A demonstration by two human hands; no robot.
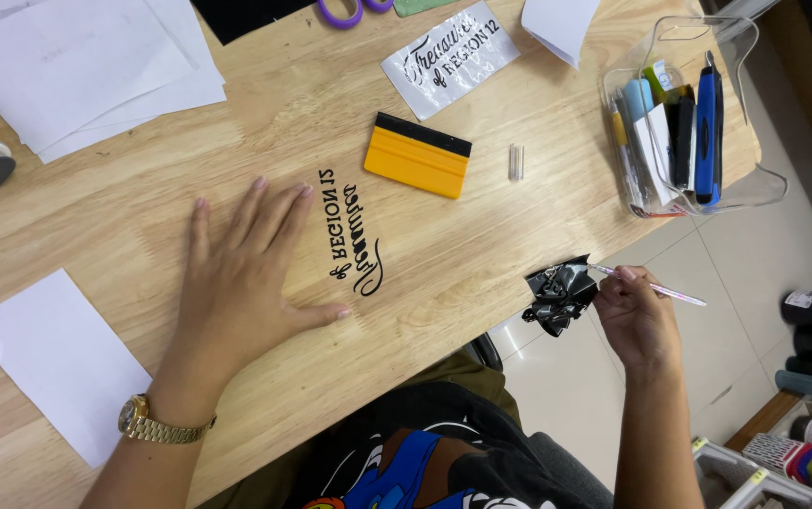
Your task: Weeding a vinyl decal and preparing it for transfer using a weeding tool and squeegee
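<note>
We press our left hand (241,273) flat, fingers spread, on the table (481,254), the black lettering (351,231) just right of the fingertips. Our right hand (634,316), off the table's right edge, pinches a pen tool (656,288), crumpled black vinyl (560,294) touching its fingers.

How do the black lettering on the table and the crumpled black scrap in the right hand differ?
The black lettering lies flat on the wooden table beside the left hand; the crumpled black scrap hangs off the table edge at the right hand, by the thin pen-like tool. The lettering forms clean readable shapes; the scrap is a glossy, wrinkled wad. Both are black.
</note>
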